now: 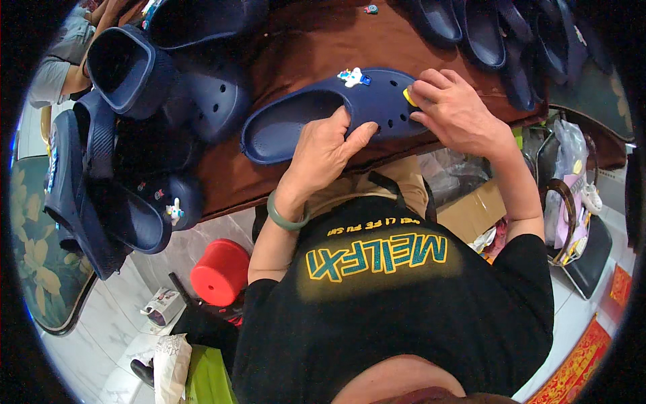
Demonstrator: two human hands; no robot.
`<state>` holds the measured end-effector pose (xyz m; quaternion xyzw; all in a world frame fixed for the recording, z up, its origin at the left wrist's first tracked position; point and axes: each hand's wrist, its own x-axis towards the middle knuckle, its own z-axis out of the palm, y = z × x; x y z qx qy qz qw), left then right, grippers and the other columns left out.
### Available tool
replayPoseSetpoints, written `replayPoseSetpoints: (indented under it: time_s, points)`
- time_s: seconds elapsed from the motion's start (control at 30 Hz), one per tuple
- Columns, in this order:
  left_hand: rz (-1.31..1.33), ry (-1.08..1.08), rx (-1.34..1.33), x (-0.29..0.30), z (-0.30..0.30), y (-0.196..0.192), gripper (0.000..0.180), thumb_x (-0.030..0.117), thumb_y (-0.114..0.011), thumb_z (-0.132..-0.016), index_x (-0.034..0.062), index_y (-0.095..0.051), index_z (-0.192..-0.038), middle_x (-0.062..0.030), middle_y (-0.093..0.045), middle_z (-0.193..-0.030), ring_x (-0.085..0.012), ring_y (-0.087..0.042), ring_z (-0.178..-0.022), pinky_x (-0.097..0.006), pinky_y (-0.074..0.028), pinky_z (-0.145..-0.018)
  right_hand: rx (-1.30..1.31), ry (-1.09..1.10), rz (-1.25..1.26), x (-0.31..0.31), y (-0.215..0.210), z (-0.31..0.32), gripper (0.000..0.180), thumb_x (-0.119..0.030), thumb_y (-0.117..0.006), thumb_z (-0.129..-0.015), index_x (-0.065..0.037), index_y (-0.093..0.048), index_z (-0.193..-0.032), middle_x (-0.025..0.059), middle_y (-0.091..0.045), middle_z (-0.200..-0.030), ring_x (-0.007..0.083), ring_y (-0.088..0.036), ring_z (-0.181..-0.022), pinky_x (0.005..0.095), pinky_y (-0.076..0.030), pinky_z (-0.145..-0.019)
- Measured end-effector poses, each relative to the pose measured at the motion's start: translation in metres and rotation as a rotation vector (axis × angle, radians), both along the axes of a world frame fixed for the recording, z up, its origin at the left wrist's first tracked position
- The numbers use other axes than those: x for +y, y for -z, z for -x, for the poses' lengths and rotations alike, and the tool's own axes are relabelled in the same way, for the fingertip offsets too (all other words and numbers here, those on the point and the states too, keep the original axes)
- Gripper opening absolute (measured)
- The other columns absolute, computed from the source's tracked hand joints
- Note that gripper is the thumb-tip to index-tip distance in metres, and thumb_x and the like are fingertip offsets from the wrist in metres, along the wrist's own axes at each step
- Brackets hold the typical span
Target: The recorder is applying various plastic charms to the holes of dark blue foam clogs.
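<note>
A navy blue clog (316, 114) with holes in its top lies on the brown table (303, 47) in front of me. My left hand (326, 148) grips the clog at its opening, thumb on the upper. A green bangle (286, 217) circles that wrist. My right hand (454, 108) rests on the clog's toe and pinches a small yellow charm (408, 96) against it. A white and blue charm (353, 77) sits fixed on the clog's top.
Piles of navy clogs (134, 128) lie at the left, one with a white charm (175, 211), and more clogs (511, 34) at the back right. A red stool (219, 271), a cardboard box (474, 209) and bags (572, 188) stand below. Another person (64, 60) sits far left.
</note>
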<state>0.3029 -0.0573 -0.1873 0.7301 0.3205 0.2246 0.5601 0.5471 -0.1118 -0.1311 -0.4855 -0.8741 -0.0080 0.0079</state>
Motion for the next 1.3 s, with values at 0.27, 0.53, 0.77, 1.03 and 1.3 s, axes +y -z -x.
replayPoseSetpoints:
  time_s: [0.27, 0.53, 0.77, 1.03, 1.3]
  points:
    - [-0.077, -0.028, -0.036, 0.002, 0.0, 0.002, 0.035, 0.032, -0.06, -0.093, 0.0029, -0.062, -0.112, -0.0208, -0.068, -0.087, -0.0395, -0.066, -0.082, -0.042, -0.051, -0.071, 0.183, 0.012, -0.047, 0.01, 0.003, -0.001, 0.018, -0.019, -0.064, -0.084, 0.0, -0.064, -0.084, 0.0106, -0.054, -0.086, 0.028, -0.054, -0.087, 0.0371, -0.046, -0.073]
    - [0.0, -0.023, -0.063, -0.001, 0.002, 0.001, 0.033, 0.027, -0.061, -0.094, 0.0018, -0.062, -0.115, -0.0137, -0.069, -0.097, -0.0258, -0.063, -0.09, -0.035, -0.049, -0.08, 0.5, 0.153, -0.251, 0.132, 0.087, -0.046, 0.02, -0.019, -0.064, -0.09, 0.001, -0.064, -0.089, 0.0167, -0.061, -0.089, 0.0339, -0.06, -0.082, 0.0382, -0.049, -0.072]
    - [0.004, -0.048, -0.036, -0.005, 0.003, -0.013, 0.031, 0.029, -0.061, -0.095, -0.002, -0.063, -0.095, -0.0047, -0.06, -0.08, -0.0098, -0.05, -0.077, -0.03, -0.045, -0.07, 0.427, 0.259, -0.251, 0.166, 0.117, -0.068, 0.021, -0.022, -0.064, -0.09, -0.006, -0.07, -0.102, 0.0133, -0.065, -0.104, 0.0331, -0.063, -0.096, 0.0382, -0.051, -0.085]
    - [-0.023, -0.167, 0.0, -0.002, 0.001, 0.008, 0.055, 0.041, -0.057, -0.096, -0.0021, -0.049, -0.062, -0.0202, -0.044, -0.058, -0.0266, -0.039, -0.051, -0.041, -0.035, -0.052, 0.775, 0.427, -0.146, 0.058, 0.042, -0.021, 0.016, -0.014, -0.069, -0.086, -0.005, -0.071, -0.099, 0.0101, -0.07, -0.096, 0.023, -0.067, -0.092, 0.0301, -0.052, -0.082]
    - [-0.328, -0.071, 0.013, 0.003, 0.002, 0.005, 0.026, 0.025, -0.053, -0.095, 0.0015, -0.06, -0.086, -0.0184, -0.049, -0.065, -0.032, -0.048, -0.057, -0.042, -0.037, -0.052, 0.674, 0.194, -0.567, -0.02, 0.063, 0.045, 0.023, -0.012, -0.079, -0.07, -0.014, -0.07, -0.092, 0.0046, -0.061, -0.089, 0.0289, -0.055, -0.083, 0.0412, -0.045, -0.077]
